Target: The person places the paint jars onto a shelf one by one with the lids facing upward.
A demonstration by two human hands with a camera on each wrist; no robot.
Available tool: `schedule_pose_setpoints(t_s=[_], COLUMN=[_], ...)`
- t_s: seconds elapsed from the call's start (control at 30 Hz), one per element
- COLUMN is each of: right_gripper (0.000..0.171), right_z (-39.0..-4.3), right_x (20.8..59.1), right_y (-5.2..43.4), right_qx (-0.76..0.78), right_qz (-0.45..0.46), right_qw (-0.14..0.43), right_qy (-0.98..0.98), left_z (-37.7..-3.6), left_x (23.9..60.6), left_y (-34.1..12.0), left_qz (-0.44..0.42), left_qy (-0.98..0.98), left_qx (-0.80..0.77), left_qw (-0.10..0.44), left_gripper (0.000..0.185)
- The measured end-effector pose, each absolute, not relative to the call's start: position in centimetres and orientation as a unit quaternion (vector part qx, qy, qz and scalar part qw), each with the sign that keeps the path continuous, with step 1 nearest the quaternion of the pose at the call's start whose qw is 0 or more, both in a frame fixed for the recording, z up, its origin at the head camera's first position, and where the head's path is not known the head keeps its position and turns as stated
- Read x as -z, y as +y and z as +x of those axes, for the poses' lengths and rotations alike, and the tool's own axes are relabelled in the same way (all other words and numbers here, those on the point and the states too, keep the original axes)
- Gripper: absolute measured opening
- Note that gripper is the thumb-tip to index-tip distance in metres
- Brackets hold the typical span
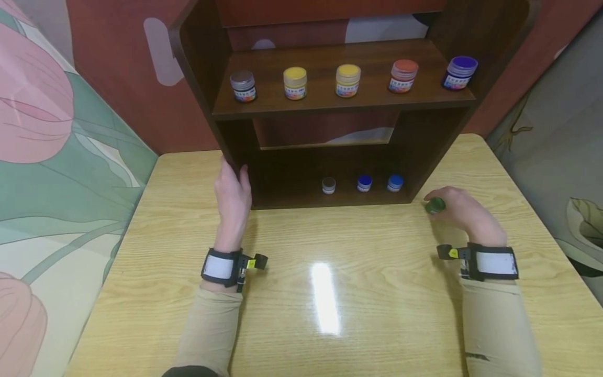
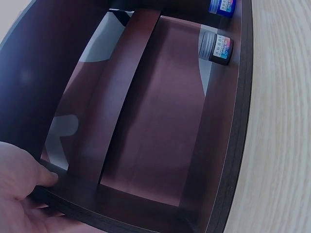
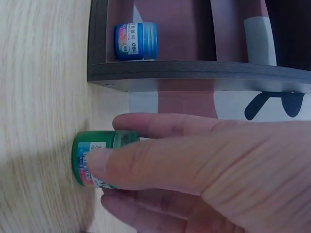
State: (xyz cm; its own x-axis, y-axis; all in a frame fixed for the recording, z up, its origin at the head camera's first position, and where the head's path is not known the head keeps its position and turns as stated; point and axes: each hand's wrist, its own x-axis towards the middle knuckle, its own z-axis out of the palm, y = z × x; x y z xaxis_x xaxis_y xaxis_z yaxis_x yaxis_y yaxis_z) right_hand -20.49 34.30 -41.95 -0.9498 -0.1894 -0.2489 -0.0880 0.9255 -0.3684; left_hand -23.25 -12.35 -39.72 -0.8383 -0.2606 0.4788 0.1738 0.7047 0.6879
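Note:
A dark wooden shelf unit (image 1: 330, 99) stands on the light wood table (image 1: 358, 246). My left hand (image 1: 234, 183) holds its left side panel, with the fingers outside and the thumb (image 2: 34, 175) over the front edge. My right hand (image 1: 454, 209) grips a small green paint jar (image 1: 435, 205) just right of the shelf's foot. In the right wrist view the thumb and fingers of the right hand (image 3: 194, 170) wrap around the green paint jar (image 3: 90, 162), low over the table.
The upper shelf holds a grey-brown jar (image 1: 243, 86), two yellow jars (image 1: 295, 82), an orange jar (image 1: 403, 76) and a purple jar (image 1: 459, 73). The bottom shelf holds a grey jar (image 1: 328, 185) and two blue jars (image 1: 364, 183). Walls stand close on the left and right.

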Motion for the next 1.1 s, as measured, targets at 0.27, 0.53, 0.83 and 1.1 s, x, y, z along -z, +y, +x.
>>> schedule_pose_setpoints(t_s=[0.27,0.53,0.83,1.1], right_gripper=[0.042,0.042,0.039,0.040], right_z=[-20.53,-20.32,-20.11,-20.03], right_x=[42.43,42.37,42.01,41.76], right_y=[34.61,34.72,34.62,34.55], right_qx=[0.183,0.184,0.181,0.181], right_qz=[-0.077,-0.074,-0.073,-0.083], right_qw=[0.124,0.118,0.115,0.112], right_qy=[0.972,0.973,0.974,0.974], left_z=[-23.24,-23.23,-23.24,-23.25], left_x=[39.65,39.67,39.69,39.73], left_y=[-12.35,-12.33,-12.37,-12.35], left_qz=[0.023,0.022,0.023,0.022], left_qy=[-0.880,-0.880,-0.881,-0.882], left_qx=[0.381,0.380,0.381,0.377], left_qw=[0.283,0.283,0.279,0.284], left_gripper=[0.039,0.039,0.039,0.037])
